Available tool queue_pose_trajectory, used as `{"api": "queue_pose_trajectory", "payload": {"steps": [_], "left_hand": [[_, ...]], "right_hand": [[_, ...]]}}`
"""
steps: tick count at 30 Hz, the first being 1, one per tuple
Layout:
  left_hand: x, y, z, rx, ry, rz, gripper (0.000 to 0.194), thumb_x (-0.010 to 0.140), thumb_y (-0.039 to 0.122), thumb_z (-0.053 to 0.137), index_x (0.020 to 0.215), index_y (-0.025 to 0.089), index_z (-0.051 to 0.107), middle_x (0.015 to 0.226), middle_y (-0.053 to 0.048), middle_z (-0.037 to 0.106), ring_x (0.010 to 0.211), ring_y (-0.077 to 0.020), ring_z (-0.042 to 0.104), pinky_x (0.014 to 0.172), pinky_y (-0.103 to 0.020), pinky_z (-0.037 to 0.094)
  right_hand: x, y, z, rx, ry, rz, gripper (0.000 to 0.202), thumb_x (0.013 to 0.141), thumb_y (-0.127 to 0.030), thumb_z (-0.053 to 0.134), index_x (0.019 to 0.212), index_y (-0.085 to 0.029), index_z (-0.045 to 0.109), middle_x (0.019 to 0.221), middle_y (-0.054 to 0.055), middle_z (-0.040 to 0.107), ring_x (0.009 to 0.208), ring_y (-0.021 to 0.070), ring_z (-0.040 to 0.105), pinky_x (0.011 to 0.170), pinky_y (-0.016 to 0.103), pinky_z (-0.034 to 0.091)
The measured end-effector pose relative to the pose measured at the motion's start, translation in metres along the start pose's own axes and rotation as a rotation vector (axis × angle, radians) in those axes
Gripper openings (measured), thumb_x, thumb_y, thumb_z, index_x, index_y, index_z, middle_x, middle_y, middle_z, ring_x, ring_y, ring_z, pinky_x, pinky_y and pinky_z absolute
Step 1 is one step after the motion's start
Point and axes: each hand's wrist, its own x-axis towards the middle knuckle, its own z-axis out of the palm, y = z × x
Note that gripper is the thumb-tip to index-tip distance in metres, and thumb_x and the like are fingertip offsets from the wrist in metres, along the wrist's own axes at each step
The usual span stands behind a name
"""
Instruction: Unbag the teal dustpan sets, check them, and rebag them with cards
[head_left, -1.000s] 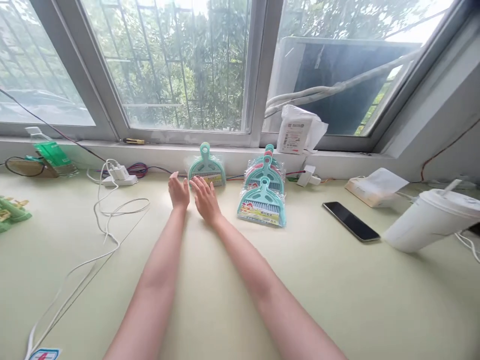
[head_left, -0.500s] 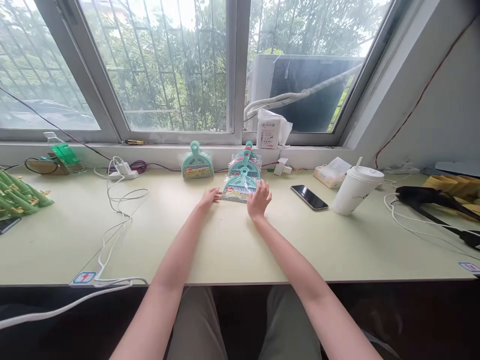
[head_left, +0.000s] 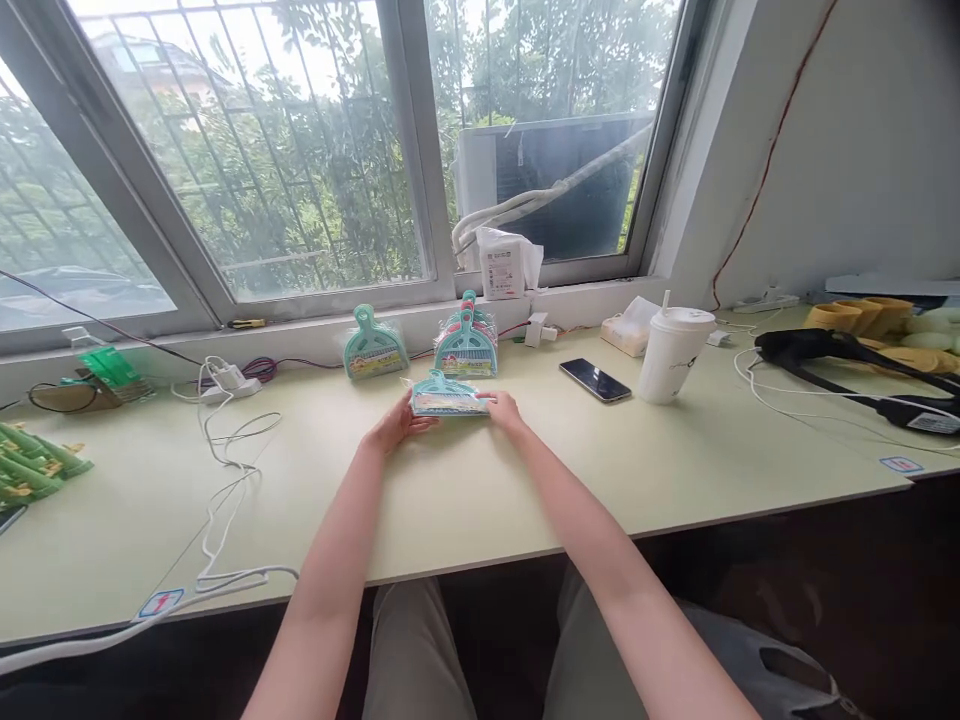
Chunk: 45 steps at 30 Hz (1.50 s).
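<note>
So I've got both hands on one of those little teal dustpan-and-brush sets [head_left: 448, 396] in its clear wrapper; it's lying flat on the counter [head_left: 525, 490] right in front of me, handle pointing away toward the window; my left hand [head_left: 395, 428] has its fingers curled onto the left edge of the pack, my right hand [head_left: 504, 408] has its fingers resting on the right edge, so the pack sits pinched between the two; can't really tell how firm the hold is, it looks more like light contact than a proper clamp.

Just behind it, by the sill, there's a stack of the same sets [head_left: 465, 345] leaning upright, and a single set [head_left: 374, 347] standing a bit to the left of that; off to the right are a black phone [head_left: 595, 380] lying face up and a white cup with a straw [head_left: 671, 353], close together; on the left a white charger cable [head_left: 225, 470] snakes across the counter.
</note>
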Motion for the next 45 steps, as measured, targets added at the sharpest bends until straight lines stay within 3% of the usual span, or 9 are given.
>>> {"api": "queue_pose_trajectory", "payload": {"steps": [3, 6, 12, 19, 23, 28, 32, 38, 45], "left_hand": [[-0.010, 0.000, -0.006, -0.036, -0.042, 0.021, 0.064, 0.085, 0.070, 0.047, 0.119, 0.020, 0.068, 0.117, -0.013, 0.073, 0.107, -0.0291, 0.070, 0.097, -0.042, 0.054], [-0.018, -0.002, -0.006, -0.060, 0.022, 0.063, 0.047, 0.086, 0.055, 0.052, 0.109, 0.019, 0.072, 0.115, -0.011, 0.073, 0.111, -0.0284, 0.069, 0.099, -0.043, 0.054], [-0.018, -0.004, 0.004, -0.040, 0.006, 0.090, 0.032, 0.076, 0.029, 0.058, 0.103, 0.016, 0.070, 0.111, -0.010, 0.074, 0.103, -0.0247, 0.070, 0.098, -0.041, 0.055], [-0.013, -0.007, 0.013, -0.094, 0.022, 0.168, 0.038, 0.072, 0.021, 0.060, 0.109, 0.016, 0.065, 0.119, -0.009, 0.072, 0.111, -0.0249, 0.067, 0.109, -0.046, 0.048], [-0.014, -0.008, 0.014, -0.089, 0.037, 0.228, 0.038, 0.071, 0.019, 0.063, 0.109, 0.016, 0.067, 0.124, -0.009, 0.070, 0.118, -0.0273, 0.064, 0.109, -0.048, 0.049], [-0.018, -0.008, 0.017, -0.060, -0.010, 0.245, 0.048, 0.069, 0.016, 0.069, 0.117, 0.016, 0.065, 0.123, -0.012, 0.070, 0.119, -0.0305, 0.063, 0.107, -0.051, 0.049], [-0.019, -0.007, 0.018, -0.056, -0.117, 0.114, 0.051, 0.079, 0.026, 0.069, 0.128, 0.020, 0.061, 0.127, -0.012, 0.069, 0.121, -0.0295, 0.063, 0.105, -0.051, 0.050], [-0.015, -0.003, 0.017, -0.077, -0.114, 0.185, 0.065, 0.093, 0.067, 0.041, 0.142, 0.027, 0.052, 0.138, -0.010, 0.062, 0.134, -0.0315, 0.052, 0.104, -0.050, 0.048], [-0.008, -0.005, 0.015, -0.100, -0.106, 0.198, 0.064, 0.093, 0.069, 0.036, 0.142, 0.032, 0.053, 0.140, -0.006, 0.061, 0.134, -0.0281, 0.052, 0.104, -0.046, 0.048]], "right_hand": [[-0.002, -0.002, 0.008, 0.035, -0.043, -0.115, 0.029, 0.087, -0.015, 0.052, 0.095, -0.025, 0.078, 0.118, 0.002, 0.073, 0.104, 0.0195, 0.068, 0.089, 0.029, 0.050], [-0.008, -0.005, 0.013, 0.009, -0.029, -0.195, 0.031, 0.097, -0.031, 0.049, 0.090, -0.025, 0.078, 0.118, 0.003, 0.073, 0.113, 0.0203, 0.065, 0.093, 0.030, 0.048], [-0.021, -0.014, 0.008, -0.232, 0.180, -0.362, 0.030, 0.100, -0.030, 0.047, 0.093, -0.023, 0.076, 0.135, 0.007, 0.061, 0.125, 0.0251, 0.055, 0.102, 0.040, 0.038], [-0.032, -0.025, 0.020, -0.334, 0.073, -0.607, 0.022, 0.099, -0.026, 0.049, 0.096, -0.019, 0.070, 0.104, 0.008, 0.070, 0.100, 0.0224, 0.063, 0.096, 0.038, 0.039], [-0.030, -0.025, 0.028, -0.172, 0.022, -0.478, 0.026, 0.099, -0.030, 0.048, 0.088, -0.018, 0.068, 0.092, 0.007, 0.072, 0.087, 0.0197, 0.066, 0.085, 0.032, 0.046], [-0.016, -0.020, 0.027, 0.376, -0.050, -0.173, 0.025, 0.093, -0.042, 0.055, 0.092, -0.019, 0.062, 0.082, 0.003, 0.072, 0.070, 0.0151, 0.067, 0.068, 0.026, 0.049], [-0.010, -0.015, 0.018, 0.638, -0.005, 0.028, 0.026, 0.079, -0.026, 0.069, 0.097, -0.021, 0.052, 0.081, -0.003, 0.069, 0.063, 0.0116, 0.066, 0.066, 0.025, 0.048], [-0.010, -0.014, 0.012, 0.731, -0.047, -0.031, 0.024, 0.078, -0.026, 0.072, 0.087, -0.022, 0.050, 0.080, -0.004, 0.068, 0.070, 0.0115, 0.067, 0.072, 0.027, 0.054], [-0.013, -0.021, 0.015, 0.921, -0.083, -0.019, 0.029, 0.081, -0.021, 0.072, 0.096, -0.024, 0.048, 0.083, -0.003, 0.070, 0.079, 0.0151, 0.071, 0.086, 0.040, 0.061]]}}
